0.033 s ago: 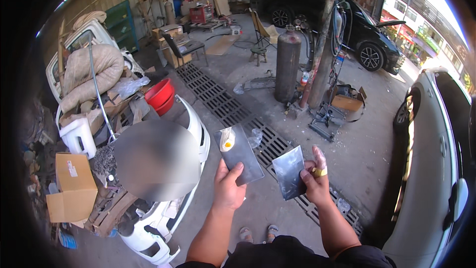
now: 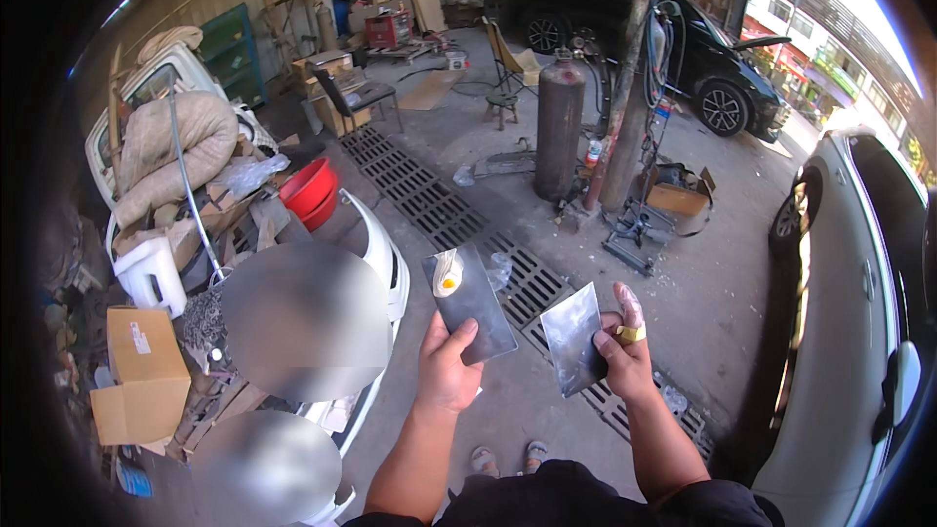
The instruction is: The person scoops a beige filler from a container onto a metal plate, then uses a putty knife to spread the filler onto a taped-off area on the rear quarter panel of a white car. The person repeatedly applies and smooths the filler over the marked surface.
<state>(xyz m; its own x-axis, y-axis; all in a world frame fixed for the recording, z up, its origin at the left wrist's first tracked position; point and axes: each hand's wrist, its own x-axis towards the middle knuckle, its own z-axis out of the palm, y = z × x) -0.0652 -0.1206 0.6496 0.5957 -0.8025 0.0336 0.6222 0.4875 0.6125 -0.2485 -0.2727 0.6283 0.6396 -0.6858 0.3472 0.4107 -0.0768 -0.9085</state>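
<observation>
My left hand (image 2: 449, 366) grips a flat dark grey putty plate (image 2: 485, 317), thumb on top. On its upper left corner sits a lump of off-white putty (image 2: 445, 268) with a yellow dab (image 2: 449, 284). My right hand (image 2: 625, 356) is closed on a flat grey scraper (image 2: 574, 332), apart from the plate and to its right. The right index finger points up, wrapped in a clear cover with a yellow band (image 2: 631, 334). Both tools are held in the air in front of me, tilted, and the scraper's face looks smeared and shiny.
A white car bumper (image 2: 387, 259) lies left of my hands, partly behind blurred patches. Beyond are a red basin (image 2: 308, 187), a cardboard box (image 2: 146, 351) and a floor grate (image 2: 429, 205). A gas cylinder (image 2: 560, 127) stands ahead; a light-coloured car (image 2: 839, 332) is close on the right.
The scraper in my right hand has turned slightly and shifted a little right, away from the plate. My left hand holds the plate almost unmoved. The surroundings have shifted slightly left.
</observation>
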